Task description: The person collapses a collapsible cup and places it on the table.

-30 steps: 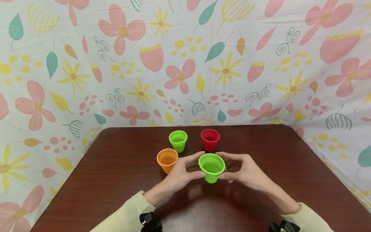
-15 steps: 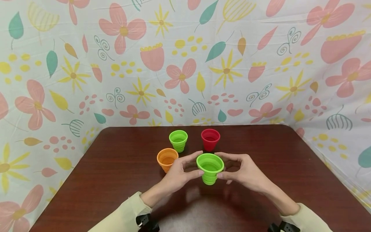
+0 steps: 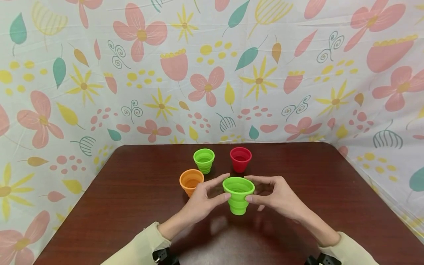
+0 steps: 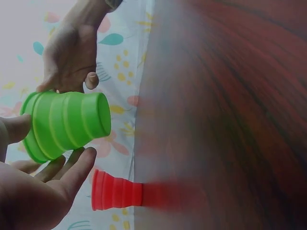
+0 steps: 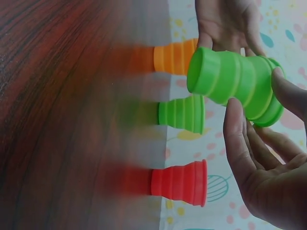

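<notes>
Between both hands a light green collapsible cup (image 3: 238, 197) is held above the table, its mouth up and tipped slightly toward the head camera. My left hand (image 3: 202, 204) grips its left side, thumb in front and fingers behind. From the right, my right hand (image 3: 281, 197) pinches the opposite side near the rim. In the left wrist view the ribbed wall of the cup (image 4: 67, 122) shows between the fingers and thumb. The right wrist view shows the same cup (image 5: 235, 81) off the table, with both hands around it.
An orange cup (image 3: 191, 180) stands just behind my left hand, partly covered by it. Farther back are a second green cup (image 3: 204, 161) and a red cup (image 3: 240, 159), both upright. The dark wooden table (image 3: 139, 195) ends at a flowered cloth (image 3: 212, 73).
The held green cup has shifted slightly left and toward me, and it now shows more of its side wall. Both hands stay on it. The other cups have not moved.
</notes>
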Motion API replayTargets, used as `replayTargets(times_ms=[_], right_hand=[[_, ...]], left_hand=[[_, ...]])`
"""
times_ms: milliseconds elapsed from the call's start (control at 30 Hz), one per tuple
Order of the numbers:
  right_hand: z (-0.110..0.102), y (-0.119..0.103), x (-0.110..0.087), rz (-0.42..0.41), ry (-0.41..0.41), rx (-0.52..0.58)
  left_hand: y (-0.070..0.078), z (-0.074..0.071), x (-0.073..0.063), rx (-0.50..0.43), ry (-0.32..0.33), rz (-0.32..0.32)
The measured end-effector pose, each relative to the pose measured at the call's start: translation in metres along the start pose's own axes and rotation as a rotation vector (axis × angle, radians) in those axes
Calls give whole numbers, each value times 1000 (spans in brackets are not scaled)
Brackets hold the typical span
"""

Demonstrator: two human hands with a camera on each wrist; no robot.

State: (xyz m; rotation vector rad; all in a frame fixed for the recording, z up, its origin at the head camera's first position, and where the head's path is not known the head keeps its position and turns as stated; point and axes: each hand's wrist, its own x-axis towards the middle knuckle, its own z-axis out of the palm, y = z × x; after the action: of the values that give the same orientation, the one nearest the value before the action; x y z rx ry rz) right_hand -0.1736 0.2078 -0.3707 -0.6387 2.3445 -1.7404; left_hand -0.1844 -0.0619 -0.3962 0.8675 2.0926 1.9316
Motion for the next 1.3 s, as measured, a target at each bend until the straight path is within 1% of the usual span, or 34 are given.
replayTargets(times_ms=[100,267,400,467,667,900,1067,1200,1233,1300], right_hand=[[1,0,0,11,6,15],[1,0,1,53,21,36],[1,0,1,106,25,75],[1,0,1,120,19,89],[0,-1,0,151,-1,134],[0,-1,0,203,-22,175],[2,1,1,213,-30,191],[3,2,2,217,-54,194],[3,2,2,219,-60,194],[5,3,3,226,-71,190]], left_hand=[[1,1,-2,26,5,5],[2,3,-4,-9,-6,-28],[2,3,-5,7,-1,-15],[2,4,-5,9,0,-5],[0,4,-4,-42,-5,5],[-2,3,-5,-47,34,20],[-1,3,-6,-4,69,10],[-1,5,-6,30,96,-3],[-1,5,-6,22,101,-12],[-1,7,-6,-41,98,-40]])
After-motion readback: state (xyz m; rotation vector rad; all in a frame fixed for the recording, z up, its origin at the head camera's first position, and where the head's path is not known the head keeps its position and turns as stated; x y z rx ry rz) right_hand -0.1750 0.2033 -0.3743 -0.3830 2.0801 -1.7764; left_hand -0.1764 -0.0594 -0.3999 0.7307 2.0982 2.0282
